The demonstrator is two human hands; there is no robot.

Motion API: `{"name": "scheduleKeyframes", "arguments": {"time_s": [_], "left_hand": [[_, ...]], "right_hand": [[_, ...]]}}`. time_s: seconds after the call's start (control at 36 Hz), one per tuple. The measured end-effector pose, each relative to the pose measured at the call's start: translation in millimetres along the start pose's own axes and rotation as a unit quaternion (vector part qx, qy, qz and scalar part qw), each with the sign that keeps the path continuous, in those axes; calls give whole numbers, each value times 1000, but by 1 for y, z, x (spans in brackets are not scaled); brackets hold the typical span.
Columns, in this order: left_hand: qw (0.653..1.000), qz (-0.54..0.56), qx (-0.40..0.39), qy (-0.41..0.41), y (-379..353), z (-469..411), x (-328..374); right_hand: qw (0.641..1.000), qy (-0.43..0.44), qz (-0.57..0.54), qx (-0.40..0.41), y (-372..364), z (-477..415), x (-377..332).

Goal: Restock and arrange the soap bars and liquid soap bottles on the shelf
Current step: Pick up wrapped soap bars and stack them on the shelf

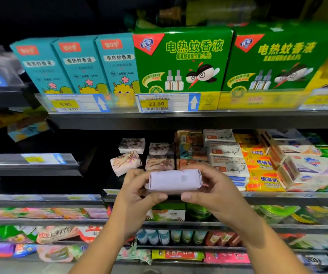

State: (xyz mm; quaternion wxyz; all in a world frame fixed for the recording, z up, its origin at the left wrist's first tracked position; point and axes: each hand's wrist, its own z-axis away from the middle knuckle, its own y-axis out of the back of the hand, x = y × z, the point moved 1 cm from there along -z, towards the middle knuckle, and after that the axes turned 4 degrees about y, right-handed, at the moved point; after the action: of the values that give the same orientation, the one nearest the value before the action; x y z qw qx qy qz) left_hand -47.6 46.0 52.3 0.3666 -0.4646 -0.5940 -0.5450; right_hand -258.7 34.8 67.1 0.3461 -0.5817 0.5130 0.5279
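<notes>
I see both forearms coming up from the bottom of the view and converging on the lilac soap bar [175, 181], which is held level with its long side across the view. My left hand [137, 191] grips the bar's left end: the thumb lies under the lower edge and the fingers curl round behind the end. My right hand [208, 190] mirrors it on the right end, with the thumb tip pressed under the lower edge and the fingers wrapped over the top. The two thumb tips nearly meet below the bar. The bar is clear of everything but the two hands.

Directly behind and just above the bar are the floral-wrapped soap bars [126, 162], some stacked and one tilted. To the right of the bar stand the white goat soap boxes [226, 161], piled several high. Further right of them are the yellow sulphur soap packs [262, 171]. The soap shelf [277, 196] runs level with the bar's lower edge; I cannot tell how far the bar is from its front lip. High above the bar sit the green mosquito-liquid boxes [181, 62], with the teal boxes [80, 66] up and to the left.
</notes>
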Motion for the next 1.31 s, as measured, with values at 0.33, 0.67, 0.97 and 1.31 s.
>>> {"name": "scheduleKeyframes", "arguments": {"time_s": [0.33,0.67,0.97,1.31], "left_hand": [[998,36,4,-41,0,9,22],[999,-1,31,-33,14,12,11],[997,-8,-57,53,-8,13,-11],[959,203,-59,188,14,-8,-15]], "right_hand": [[993,-96,24,-63,-33,9,16],[999,-30,10,3,-14,6,10],[991,48,119,-33,-33,6,-17],[993,-96,46,47,-25,-10,-2]]}}
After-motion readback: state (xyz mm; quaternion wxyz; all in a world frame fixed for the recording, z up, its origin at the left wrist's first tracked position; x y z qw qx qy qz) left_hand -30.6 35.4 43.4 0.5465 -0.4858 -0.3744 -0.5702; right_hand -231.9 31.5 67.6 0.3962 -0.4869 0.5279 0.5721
